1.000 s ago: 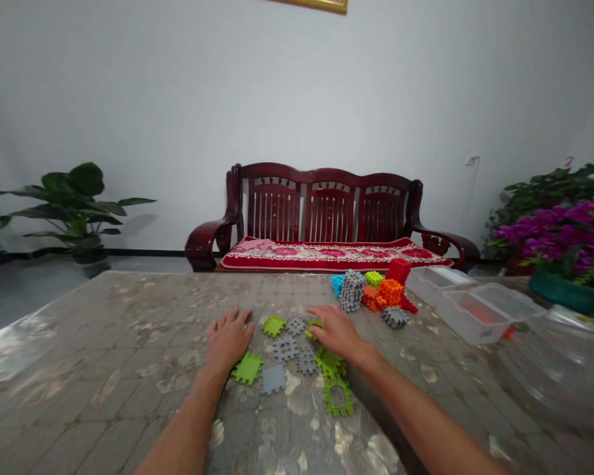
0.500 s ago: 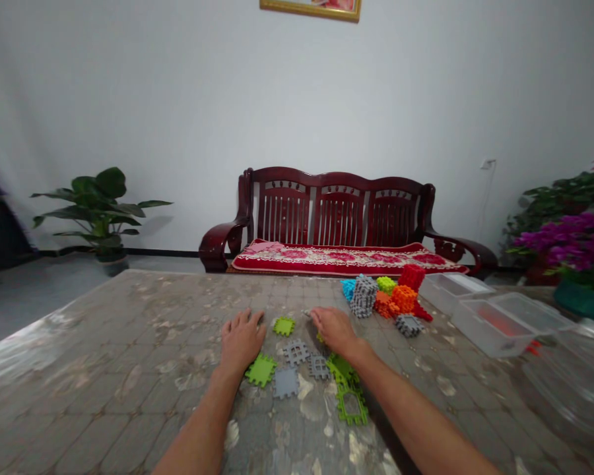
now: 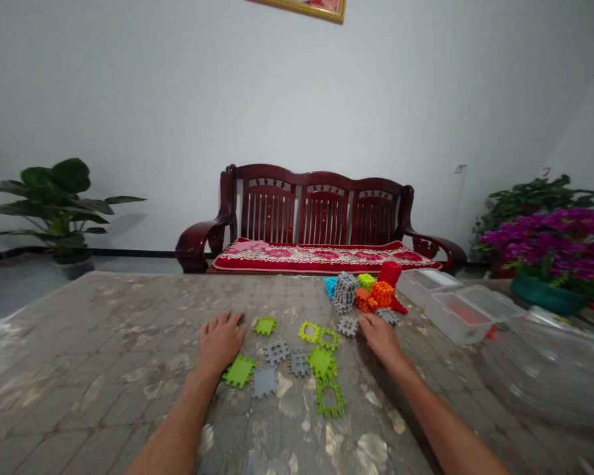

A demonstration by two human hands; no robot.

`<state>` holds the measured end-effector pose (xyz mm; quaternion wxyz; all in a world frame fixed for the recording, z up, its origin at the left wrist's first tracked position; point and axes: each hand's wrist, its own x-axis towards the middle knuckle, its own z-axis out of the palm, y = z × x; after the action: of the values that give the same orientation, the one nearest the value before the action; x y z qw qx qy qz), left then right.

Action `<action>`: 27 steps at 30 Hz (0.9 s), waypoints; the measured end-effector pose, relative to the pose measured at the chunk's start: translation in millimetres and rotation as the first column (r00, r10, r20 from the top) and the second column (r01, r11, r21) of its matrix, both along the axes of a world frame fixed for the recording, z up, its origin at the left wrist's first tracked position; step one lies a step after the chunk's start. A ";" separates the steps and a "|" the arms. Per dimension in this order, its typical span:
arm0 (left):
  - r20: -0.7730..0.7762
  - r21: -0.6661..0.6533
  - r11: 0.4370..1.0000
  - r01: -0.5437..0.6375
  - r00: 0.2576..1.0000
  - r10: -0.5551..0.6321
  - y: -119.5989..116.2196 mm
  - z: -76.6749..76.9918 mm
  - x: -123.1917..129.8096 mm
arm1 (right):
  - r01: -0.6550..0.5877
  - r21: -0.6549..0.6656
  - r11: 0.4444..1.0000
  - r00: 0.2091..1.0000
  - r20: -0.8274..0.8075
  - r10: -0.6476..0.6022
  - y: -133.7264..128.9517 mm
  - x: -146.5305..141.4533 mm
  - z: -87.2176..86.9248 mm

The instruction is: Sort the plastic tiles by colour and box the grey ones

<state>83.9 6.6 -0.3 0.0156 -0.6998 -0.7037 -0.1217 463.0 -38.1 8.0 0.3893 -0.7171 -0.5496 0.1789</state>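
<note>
My left hand (image 3: 222, 340) lies on the table with its fingers spread, holding nothing. Its thumb side is near a solid green interlocking tile (image 3: 239, 371) and a smaller lime tile (image 3: 264, 325). My right hand (image 3: 380, 336) is closed at the right edge of a grey interlocking tile (image 3: 348, 326); its fingertips are partly hidden. Between the hands lie two grey lattice tiles, one of them (image 3: 299, 362) beside a plain grey tile (image 3: 264, 381). Two lime frame tiles, one of them here (image 3: 309, 331), adjoin a green tile (image 3: 323, 363) and a green frame tile (image 3: 329, 398).
Behind my right hand is a pile of stacked tiles: a grey stack (image 3: 345, 293), orange stacks (image 3: 382, 294), and red, blue and lime ones. Clear plastic boxes (image 3: 459, 318) stand to the right, with a purple flower pot (image 3: 549, 293) beyond. A wooden bench (image 3: 321, 204) stands behind the table.
My right hand has moved right, and the grey tile at its fingertips has moved with it, uncovering the lime frame tiles. My left hand stays on the table. The view has turned slightly right.
</note>
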 end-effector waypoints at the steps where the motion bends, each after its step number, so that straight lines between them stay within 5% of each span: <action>1: -0.001 0.002 1.000 0.001 1.000 -0.001 0.6 -1.0 -0.4 | 0.005 0.018 1.000 0.998 0.063 -0.006 -4.5 7.0 -1.6; 12: -0.003 -0.021 1.000 0.001 1.000 -0.001 -0.7 2.4 -0.2 | -0.099 0.001 0.995 0.889 0.450 0.088 -16.0 -4.3 -5.8; 19: -0.015 -0.019 1.000 0.000 1.000 0.000 0.8 -0.1 -1.4 | -0.088 0.064 0.994 0.918 0.393 0.056 -21.8 -6.0 -3.9; 24: -0.014 -0.004 1.000 0.010 1.000 -0.010 0.7 -1.5 -1.8 | 0.016 0.264 0.965 0.982 0.178 -0.065 -7.9 -0.2 29.9; 27: -0.013 -0.004 1.000 0.005 1.000 -0.005 0.0 -0.5 -1.2 | 0.077 0.273 0.959 0.979 0.162 -0.125 14.2 2.0 60.3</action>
<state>82.7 6.6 -0.9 0.0185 -0.7023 -0.7022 -0.1156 465.0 -24.0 68.3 0.4399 -0.6990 -0.5636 0.0191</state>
